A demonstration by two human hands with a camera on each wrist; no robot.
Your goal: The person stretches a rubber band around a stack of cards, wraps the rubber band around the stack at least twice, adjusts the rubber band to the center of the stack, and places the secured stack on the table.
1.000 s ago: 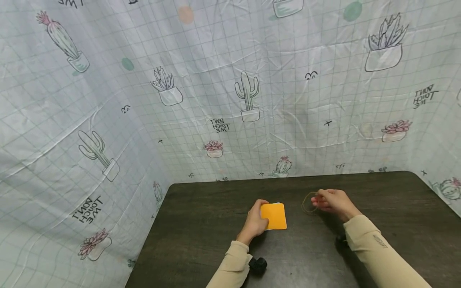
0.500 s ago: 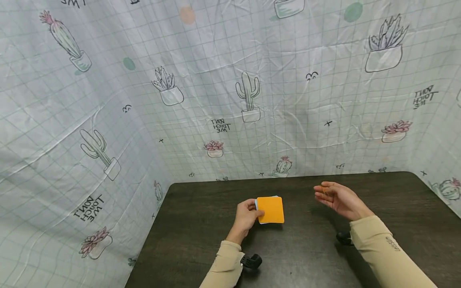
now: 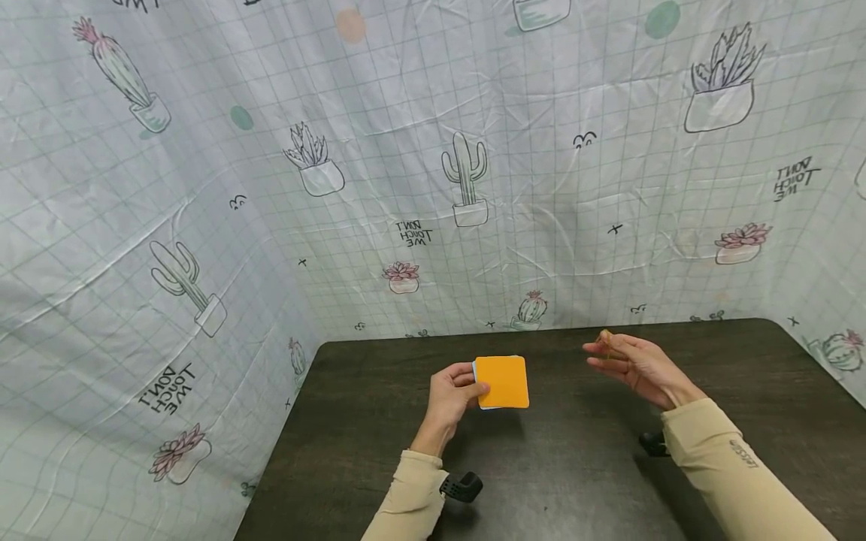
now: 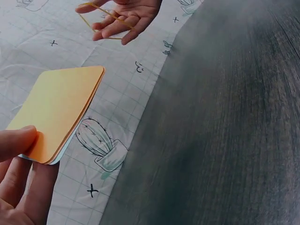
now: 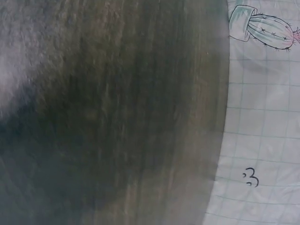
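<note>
My left hand (image 3: pixel 449 394) grips a small stack of square cards (image 3: pixel 502 382) by its left edge, thumb on the orange top and fingers beneath. The stack is held above the table, with rounded corners and a pale blue edge under the orange in the left wrist view. To its right, my right hand (image 3: pixel 643 368) is raised, apart from the cards. A thin yellow rubber band (image 4: pixel 111 38) is stretched round its spread thumb and fingers, as the left wrist view shows. Neither hand appears in the right wrist view.
A dark wooden table (image 3: pixel 365 421) lies below both hands. Behind it and at the sides hangs a pale checked cloth (image 3: pixel 379 173) printed with cacti. A black wrist strap (image 3: pixel 463 487) sits on the left sleeve.
My left hand has lifted the stack of cards up and to the left. The rubber band hung as a loop from the right hand's fingertips; now it is stretched round the spread fingers.
</note>
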